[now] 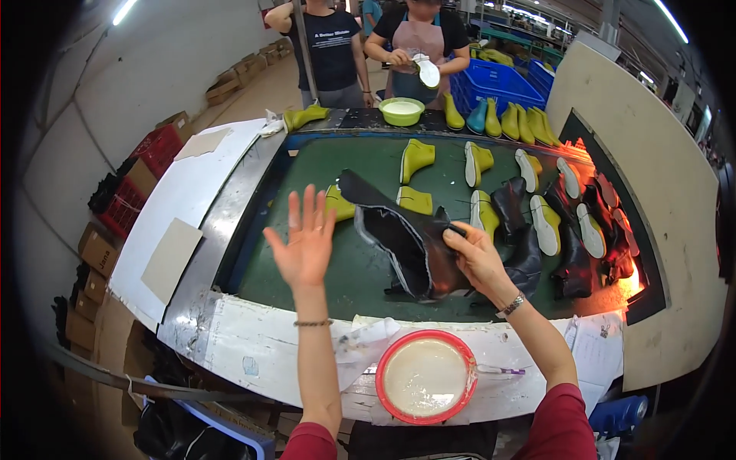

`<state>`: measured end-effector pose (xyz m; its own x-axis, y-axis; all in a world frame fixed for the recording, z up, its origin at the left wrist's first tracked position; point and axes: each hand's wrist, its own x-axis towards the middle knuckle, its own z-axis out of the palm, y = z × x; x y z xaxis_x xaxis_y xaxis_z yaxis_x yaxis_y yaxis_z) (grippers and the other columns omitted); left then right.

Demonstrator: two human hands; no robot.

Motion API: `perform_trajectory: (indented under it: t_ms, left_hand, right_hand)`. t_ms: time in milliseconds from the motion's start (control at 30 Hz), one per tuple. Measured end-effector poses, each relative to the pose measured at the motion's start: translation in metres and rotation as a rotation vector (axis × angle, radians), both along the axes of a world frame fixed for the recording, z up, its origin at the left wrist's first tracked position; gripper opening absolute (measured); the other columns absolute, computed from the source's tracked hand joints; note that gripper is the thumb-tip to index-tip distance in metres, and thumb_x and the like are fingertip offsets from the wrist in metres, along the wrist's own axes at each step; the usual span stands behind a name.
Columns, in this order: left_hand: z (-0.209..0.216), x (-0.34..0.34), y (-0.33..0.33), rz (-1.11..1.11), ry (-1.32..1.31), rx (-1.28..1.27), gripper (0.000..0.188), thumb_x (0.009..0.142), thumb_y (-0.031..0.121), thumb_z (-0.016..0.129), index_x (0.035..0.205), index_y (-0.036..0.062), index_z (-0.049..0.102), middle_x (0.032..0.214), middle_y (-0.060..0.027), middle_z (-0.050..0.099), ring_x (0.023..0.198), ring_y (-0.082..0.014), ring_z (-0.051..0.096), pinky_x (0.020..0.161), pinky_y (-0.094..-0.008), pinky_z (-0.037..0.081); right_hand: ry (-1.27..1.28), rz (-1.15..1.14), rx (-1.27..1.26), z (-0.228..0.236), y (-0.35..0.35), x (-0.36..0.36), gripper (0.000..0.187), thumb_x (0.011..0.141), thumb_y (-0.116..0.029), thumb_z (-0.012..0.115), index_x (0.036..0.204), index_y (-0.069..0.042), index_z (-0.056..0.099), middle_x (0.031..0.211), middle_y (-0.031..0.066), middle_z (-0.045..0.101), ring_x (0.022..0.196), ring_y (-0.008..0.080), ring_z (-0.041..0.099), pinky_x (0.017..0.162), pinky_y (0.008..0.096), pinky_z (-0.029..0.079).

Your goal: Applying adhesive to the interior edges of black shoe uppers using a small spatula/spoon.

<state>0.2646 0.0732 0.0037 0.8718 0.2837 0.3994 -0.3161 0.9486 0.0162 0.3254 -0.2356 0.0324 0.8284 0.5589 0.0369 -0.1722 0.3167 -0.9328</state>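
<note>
My right hand [473,257] grips a black leather boot upper [391,234] by one end, raised over the green conveyor belt [337,284]. Its open edge shows a pale lining. To the left of the upper, my left hand [303,244] is raised with the palm showing and the fingers spread, holding nothing. Behind the boot upper sit yellow-green shoe lasts [416,159] on the belt, one of them partly hidden by it. Nearer to me, a red bowl [389,345] of white liquid stands on the white ledge, with a purple-handled brush [502,371] at its right rim.
On the belt's right, black uppers [525,261] and pale-soled lasts [545,225] lie near a glowing orange heater opening [632,284]. Across the belt, a co-worker [418,42] holds a white-soled piece beside a green bowl [402,113]. Another person [328,54] stands left of them. Blue crates [498,80] stand behind.
</note>
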Motion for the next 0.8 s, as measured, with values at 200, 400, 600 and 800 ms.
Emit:
perform_trajectory:
  t_ms: [200, 400, 600, 800]
  left_hand:
    - [-0.080, -0.094, 0.019, 0.404, 0.719, 0.865, 0.071, 0.108, 0.054, 0.042, 0.154, -0.0002, 0.041, 0.158, -0.0225, 0.043, 0.150, -0.0380, 0.035, 0.126, -0.0481, 0.022]
    - [-0.137, -0.172, -0.013, 0.861, 1.273, 2.259, 0.079, 0.101, 0.045, 0.059, 0.152, -0.0111, 0.036, 0.161, -0.0329, 0.029, 0.151, -0.0485, 0.025, 0.123, -0.0564, 0.019]
    - [-0.145, -0.166, -0.023, 0.832, 1.330, 2.319, 0.102, 0.096, 0.053, 0.062, 0.156, -0.0157, 0.017, 0.165, -0.0371, 0.012, 0.156, -0.0479, 0.008, 0.125, -0.0572, 0.003]
    - [-0.143, -0.161, -0.024, 0.828, 1.293, 2.330, 0.101, 0.097, 0.053, 0.059, 0.157, -0.0148, 0.015, 0.166, -0.0352, 0.010, 0.157, -0.0463, 0.006, 0.126, -0.0558, 0.002]
  right_hand:
    - [-0.179, -0.440, -0.073, -0.030, -0.012, 0.107, 0.023, 0.099, -0.021, 0.071, 0.115, -0.003, 0.068, 0.086, -0.0037, 0.068, 0.059, 0.0032, 0.054, 0.050, 0.0211, 0.042]
    - [-0.115, -0.626, -0.152, -0.105, 0.015, 0.244, 0.022, 0.102, -0.018, 0.064, 0.116, -0.002, 0.067, 0.084, 0.0016, 0.066, 0.057, 0.0094, 0.055, 0.049, 0.0258, 0.046]
    - [0.086, -0.825, -0.420, -0.182, 0.027, 0.318, 0.033, 0.097, -0.013, 0.066, 0.128, -0.003, 0.066, 0.103, 0.0101, 0.069, 0.068, 0.0197, 0.066, 0.053, 0.0321, 0.059]
    - [-0.186, -0.881, -0.941, -0.178, -0.003, 0.309, 0.061, 0.092, -0.015, 0.072, 0.148, -0.002, 0.051, 0.129, 0.0221, 0.067, 0.101, 0.0367, 0.071, 0.081, 0.0433, 0.060]
